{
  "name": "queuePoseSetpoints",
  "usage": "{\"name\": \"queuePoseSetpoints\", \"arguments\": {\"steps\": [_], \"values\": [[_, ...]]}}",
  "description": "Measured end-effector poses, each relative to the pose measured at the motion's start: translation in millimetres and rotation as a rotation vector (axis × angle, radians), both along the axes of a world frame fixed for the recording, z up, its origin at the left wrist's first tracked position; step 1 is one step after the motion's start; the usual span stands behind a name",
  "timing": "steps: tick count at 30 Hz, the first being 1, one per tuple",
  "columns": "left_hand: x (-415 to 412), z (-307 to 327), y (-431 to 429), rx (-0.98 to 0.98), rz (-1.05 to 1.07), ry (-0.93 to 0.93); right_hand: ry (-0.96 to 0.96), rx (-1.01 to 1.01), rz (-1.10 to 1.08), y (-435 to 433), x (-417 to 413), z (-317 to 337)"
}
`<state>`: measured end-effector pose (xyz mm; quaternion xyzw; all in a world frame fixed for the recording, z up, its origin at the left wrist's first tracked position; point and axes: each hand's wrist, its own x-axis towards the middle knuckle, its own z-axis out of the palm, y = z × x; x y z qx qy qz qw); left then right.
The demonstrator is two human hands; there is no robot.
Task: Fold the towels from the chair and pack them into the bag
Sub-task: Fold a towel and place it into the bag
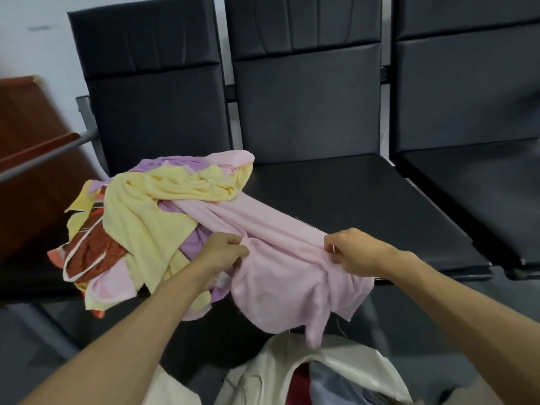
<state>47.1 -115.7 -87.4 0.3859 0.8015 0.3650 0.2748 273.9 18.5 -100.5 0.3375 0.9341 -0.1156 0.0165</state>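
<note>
We have both hands on the pink towel (280, 258), pinching its top edge. The left hand (225, 248) has a narrow grip closed on a bunched bit of the edge near the pile; the right hand (350, 251) has a pinch grip closed on the same edge further right. Probably we hold it this way to stretch the edge flat and pull the towel free of the heap, so a fold can start.

The towel runs between the two grips, sagging in the middle. Its near part hangs below the hands over the front edge of the seat, the lowest corner dangling just above the bag (336, 369). Its far end trails up and left and is still tucked under the yellow towel (146, 211), so it is not free yet.

The pile of towels (163, 200) sits on the left chair (152, 92), spilling onto the middle seat; yellow, purple and pink cloth mixed, plus a red patterned piece (93, 247) at the left side. The middle seat to the right is bare, a likely spot for folding.

The bag is white, open, on the floor near us, just under the hanging towel. Something red and something blue-grey show inside; we cannot tell what.

Task looks early: most towels unfolded.
</note>
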Motion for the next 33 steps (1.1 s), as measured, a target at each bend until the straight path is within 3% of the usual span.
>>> {"name": "queuePoseSetpoints", "arguments": {"steps": [4, 8, 14, 21, 28, 30, 33], "values": [[16, 2, 7, -0.092, -0.255, -0.131, -0.165, -0.006, -0.094, 5, 43, 8], [22, -1, 17, -0.145, -0.264, -0.25, -0.217, -0.038, -0.191, 6, 65, 11], [30, 0, 21, -0.099, -0.115, -0.429, 0.064, 0.078, -0.257, 4, 23, 5], [22, -1, 8, -0.118, -0.074, -0.347, 0.123, 0.058, -0.239, -3, -48, -14], [7, 1, 1, -0.084, 0.118, -0.286, 0.119, 0.013, -0.181, 4, -51, -1], [4, 1, 0, -0.071, 0.117, -0.234, 0.233, -0.075, -0.256, 14, -33, 13], [2, 0, 2, -0.019, 0.098, -0.183, 0.588, -0.32, -0.451, 23, 3, 29]]}}
